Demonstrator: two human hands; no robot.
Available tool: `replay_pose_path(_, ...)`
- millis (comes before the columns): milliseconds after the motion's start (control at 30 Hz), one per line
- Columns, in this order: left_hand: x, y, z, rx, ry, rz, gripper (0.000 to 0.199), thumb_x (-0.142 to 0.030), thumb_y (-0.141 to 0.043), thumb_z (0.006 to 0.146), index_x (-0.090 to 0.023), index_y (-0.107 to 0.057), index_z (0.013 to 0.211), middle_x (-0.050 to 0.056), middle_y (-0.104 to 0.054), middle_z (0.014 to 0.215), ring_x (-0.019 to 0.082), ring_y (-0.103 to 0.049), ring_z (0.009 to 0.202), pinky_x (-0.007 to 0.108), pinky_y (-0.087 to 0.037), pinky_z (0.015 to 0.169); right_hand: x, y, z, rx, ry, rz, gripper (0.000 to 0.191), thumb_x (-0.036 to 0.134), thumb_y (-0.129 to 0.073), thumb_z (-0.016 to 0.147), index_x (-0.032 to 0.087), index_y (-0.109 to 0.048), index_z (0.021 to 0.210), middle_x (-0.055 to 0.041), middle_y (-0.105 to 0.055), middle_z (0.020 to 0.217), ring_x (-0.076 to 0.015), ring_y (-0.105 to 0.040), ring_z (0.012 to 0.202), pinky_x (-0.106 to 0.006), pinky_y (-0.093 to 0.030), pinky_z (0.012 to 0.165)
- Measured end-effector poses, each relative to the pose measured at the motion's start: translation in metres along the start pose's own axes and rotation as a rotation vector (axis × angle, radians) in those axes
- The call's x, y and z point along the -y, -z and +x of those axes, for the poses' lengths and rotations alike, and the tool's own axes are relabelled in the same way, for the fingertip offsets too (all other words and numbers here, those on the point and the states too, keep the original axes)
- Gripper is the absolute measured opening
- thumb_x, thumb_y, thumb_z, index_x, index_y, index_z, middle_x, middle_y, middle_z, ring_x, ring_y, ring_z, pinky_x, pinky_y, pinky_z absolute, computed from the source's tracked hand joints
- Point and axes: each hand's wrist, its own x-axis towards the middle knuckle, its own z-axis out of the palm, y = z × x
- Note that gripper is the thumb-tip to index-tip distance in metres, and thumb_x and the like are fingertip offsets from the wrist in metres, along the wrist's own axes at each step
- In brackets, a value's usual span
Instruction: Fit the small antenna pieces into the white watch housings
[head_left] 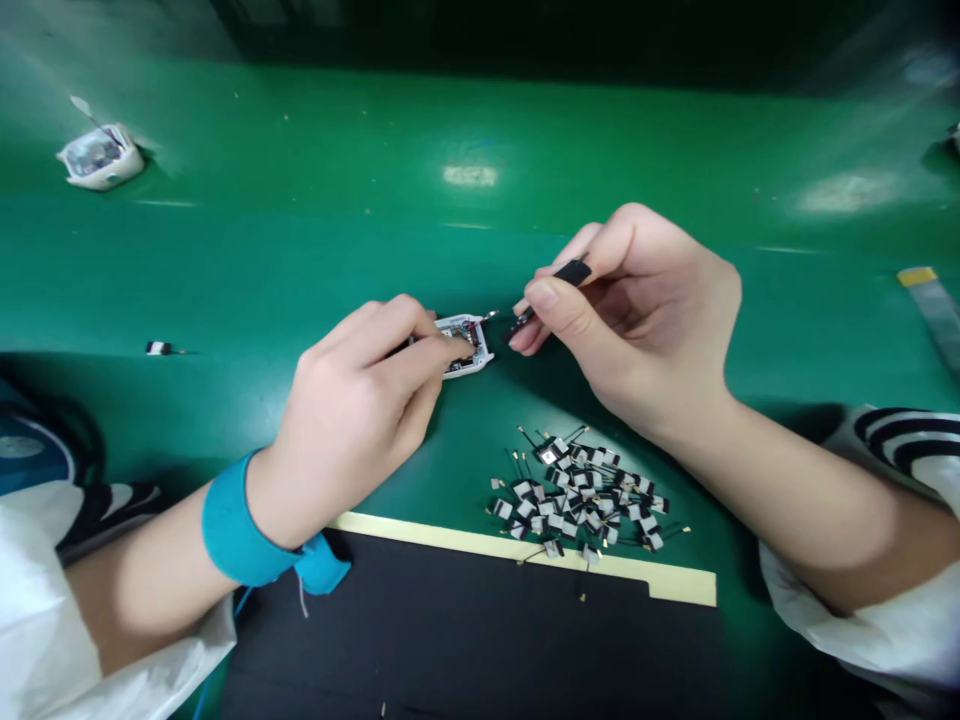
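Note:
My left hand [360, 385] grips a small white device housing [469, 367] with exposed circuitry, its fingertips over the open side and hiding part of it. To the right, my right hand [645, 310] pinches a thin black tool [572, 272] between thumb and fingers; its dark tip points down and left, a short gap from the housing. A short lead with a silvery end [491, 315] sticks out at the housing's upper right corner. Below both hands lies a pile of small black-and-white parts [581, 495] with thin leads.
Another white housing [105, 160] sits at the upper left. One loose black-and-white part [159, 348] lies at the left. A yellow strip [450, 537] borders a black mat [450, 640] in front. A grey ribbon-like piece [930, 305] is at the right edge.

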Motion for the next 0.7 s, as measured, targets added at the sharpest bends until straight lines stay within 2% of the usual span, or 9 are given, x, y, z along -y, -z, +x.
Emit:
replay_pose_path(267,-0.0018,0.0005,0.0002,-0.025,0.011,0.033,0.016,-0.015,-0.047,0.079,-0.02,-0.062,0.085,0.003,-0.058,0.079,0.016,-0.058,0.078,0.029,-0.049,0.065,-0.0014,0.0014,-0.001,0.018,0.05,0.017,0.027,0.02,-0.06,0.072,0.018,-0.035,0.062,0.0044,-0.047,0.062,-0.0063,-0.055,0.051,-0.016,-0.049,0.043)
replay_pose_path(433,-0.003,0.0021,0.0005,0.018,0.033,0.018,0.018,-0.015,-0.046,0.08,-0.021,-0.062,0.088,0.004,-0.058,0.082,0.017,-0.057,0.082,0.03,-0.048,0.069,-0.0015,0.0013,0.0003,0.018,0.083,0.041,0.025,0.015,-0.059,0.072,0.017,-0.036,0.061,0.0028,-0.046,0.064,-0.0072,-0.055,0.05,-0.017,-0.049,0.042)
replay_pose_path(533,-0.0031,0.0021,0.0008,-0.002,0.021,0.017,0.019,-0.015,-0.046,0.079,-0.02,-0.062,0.087,0.004,-0.057,0.081,0.017,-0.058,0.081,0.03,-0.048,0.067,-0.0014,0.0012,0.0002,0.024,0.097,0.041,0.026,0.014,-0.059,0.071,0.017,-0.036,0.062,0.0029,-0.045,0.063,-0.0072,-0.054,0.05,-0.017,-0.049,0.041)
replay_pose_path(700,-0.0025,0.0021,0.001,-0.013,0.02,0.023,0.019,-0.015,-0.046,0.079,-0.024,-0.062,0.086,0.002,-0.058,0.08,0.017,-0.058,0.079,0.03,-0.048,0.065,-0.0008,0.0013,-0.0005,0.019,0.061,-0.005,0.025,0.015,-0.057,0.073,0.018,-0.035,0.062,0.0034,-0.046,0.064,-0.0063,-0.054,0.051,-0.017,-0.049,0.044)
